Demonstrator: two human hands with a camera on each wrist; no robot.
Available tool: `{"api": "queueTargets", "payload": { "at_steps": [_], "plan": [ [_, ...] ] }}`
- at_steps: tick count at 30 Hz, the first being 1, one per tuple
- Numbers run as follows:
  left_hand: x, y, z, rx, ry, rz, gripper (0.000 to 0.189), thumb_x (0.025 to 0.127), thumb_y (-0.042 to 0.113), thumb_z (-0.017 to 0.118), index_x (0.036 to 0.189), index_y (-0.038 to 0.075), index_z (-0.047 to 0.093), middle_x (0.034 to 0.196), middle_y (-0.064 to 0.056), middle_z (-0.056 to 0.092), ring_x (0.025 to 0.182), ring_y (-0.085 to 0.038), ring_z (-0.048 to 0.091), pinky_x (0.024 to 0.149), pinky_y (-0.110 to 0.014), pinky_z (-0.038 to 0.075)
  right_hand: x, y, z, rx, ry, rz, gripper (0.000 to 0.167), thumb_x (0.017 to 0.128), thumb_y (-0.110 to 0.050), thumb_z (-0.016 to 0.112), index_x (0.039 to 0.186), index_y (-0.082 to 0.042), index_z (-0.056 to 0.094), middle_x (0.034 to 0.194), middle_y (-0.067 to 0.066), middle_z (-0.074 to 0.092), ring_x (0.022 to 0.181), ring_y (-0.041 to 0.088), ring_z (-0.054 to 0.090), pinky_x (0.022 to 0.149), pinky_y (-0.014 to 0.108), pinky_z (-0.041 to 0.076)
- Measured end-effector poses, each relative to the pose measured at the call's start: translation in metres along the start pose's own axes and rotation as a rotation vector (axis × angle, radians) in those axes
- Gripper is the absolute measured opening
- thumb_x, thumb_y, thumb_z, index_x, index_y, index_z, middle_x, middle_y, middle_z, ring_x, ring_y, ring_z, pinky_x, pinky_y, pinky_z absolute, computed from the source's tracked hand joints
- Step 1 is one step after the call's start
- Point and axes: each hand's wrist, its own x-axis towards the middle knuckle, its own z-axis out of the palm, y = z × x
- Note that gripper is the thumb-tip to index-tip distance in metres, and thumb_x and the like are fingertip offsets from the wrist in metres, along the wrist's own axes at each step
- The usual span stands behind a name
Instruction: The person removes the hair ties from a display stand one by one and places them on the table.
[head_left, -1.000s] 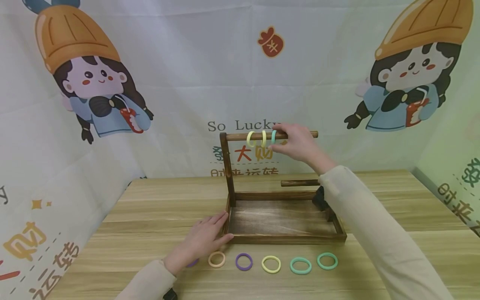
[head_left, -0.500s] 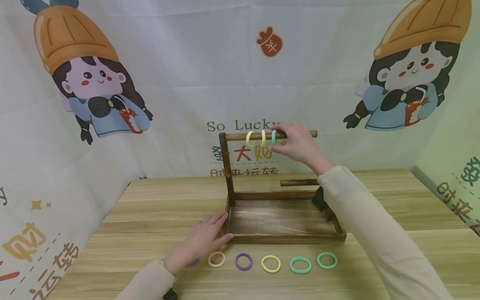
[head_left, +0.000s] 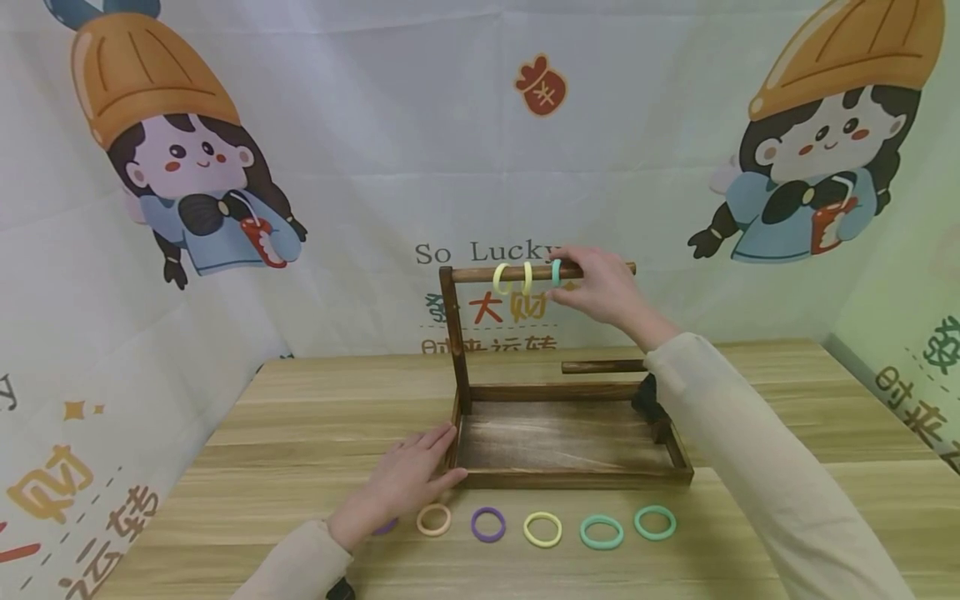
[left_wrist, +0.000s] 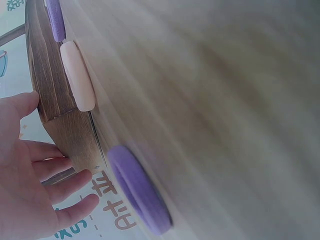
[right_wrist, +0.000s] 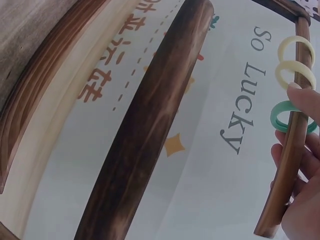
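Note:
My right hand (head_left: 606, 285) is at the upper bar (head_left: 472, 274) of a dark wooden rack, thumb and fingers pinching a teal hair tie (head_left: 556, 273) that is looped round the bar. Two pale yellow hair ties (right_wrist: 296, 50) hang on the same bar, nearer its upright post. At the rack's front left corner, my left hand (head_left: 405, 475) rests with fingers extended against the tray wall (head_left: 570, 479). In the left wrist view, its thumb and fingertips touch the wood, and a purple hair tie (left_wrist: 140, 190) lies close by.
In front of the rack, a row of hair ties lies on the wooden table (head_left: 300, 425): peach (head_left: 433, 519), purple (head_left: 488, 524), yellow (head_left: 542, 529) and teal (head_left: 602, 532) among them. A lower bar (head_left: 600, 367) juts left above the tray, partly behind the right sleeve. Printed cloth (head_left: 375, 167) hangs behind.
The right hand has shifted slightly right along the upper bar, and the teal hair tie with it, widening its gap from the yellow ones. My left hand has stayed put.

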Motion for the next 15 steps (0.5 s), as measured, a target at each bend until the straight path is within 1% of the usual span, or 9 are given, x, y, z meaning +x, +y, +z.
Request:
{"api": "queueTargets", "payload": {
  "at_steps": [3, 7, 10, 15],
  "plan": [
    [0.0, 0.0, 0.0, 0.0, -0.001, -0.002, 0.064, 0.087, 0.046, 0.047, 0.132, 0.001, 0.037, 0.136, -0.014, 0.034, 0.114, -0.041, 0.038, 0.091, -0.056, 0.029, -0.001, 0.003, -0.002, 0.022, 0.016, 0.0, 0.052, 0.074, -0.026, 0.071, 0.118, -0.005, 0.054, 0.11, 0.011, 0.057, 0.099, 0.028, 0.048, 0.087, 0.046, 0.032],
    [0.0, 0.001, 0.0, -0.005, 0.0, -0.002, 0.064, 0.087, 0.046, 0.047, 0.132, 0.001, 0.037, 0.136, -0.014, 0.034, 0.113, -0.042, 0.038, 0.091, -0.056, 0.029, -0.003, 0.007, -0.004, 0.062, 0.032, -0.019, 0.046, 0.074, -0.022, 0.072, 0.113, -0.005, 0.056, 0.103, 0.01, 0.059, 0.094, 0.026, 0.049, 0.085, 0.044, 0.033],
    [0.0, 0.0, 0.0, -0.004, 0.005, 0.001, 0.064, 0.087, 0.045, 0.048, 0.132, 0.001, 0.038, 0.136, -0.014, 0.035, 0.113, -0.042, 0.039, 0.091, -0.056, 0.03, -0.004, 0.011, -0.006, 0.084, 0.03, -0.021, 0.045, 0.075, -0.019, 0.071, 0.114, -0.004, 0.056, 0.103, 0.01, 0.059, 0.096, 0.027, 0.048, 0.085, 0.044, 0.034],
    [0.0, 0.001, 0.0, 0.002, 0.015, 0.003, 0.064, 0.087, 0.045, 0.048, 0.132, 0.0, 0.039, 0.135, -0.014, 0.035, 0.113, -0.042, 0.039, 0.091, -0.056, 0.03, -0.007, 0.017, -0.009, 0.082, 0.029, -0.005, 0.05, 0.075, -0.019, 0.07, 0.119, -0.002, 0.052, 0.108, 0.013, 0.057, 0.1, 0.029, 0.047, 0.087, 0.045, 0.034]
  ]
}}
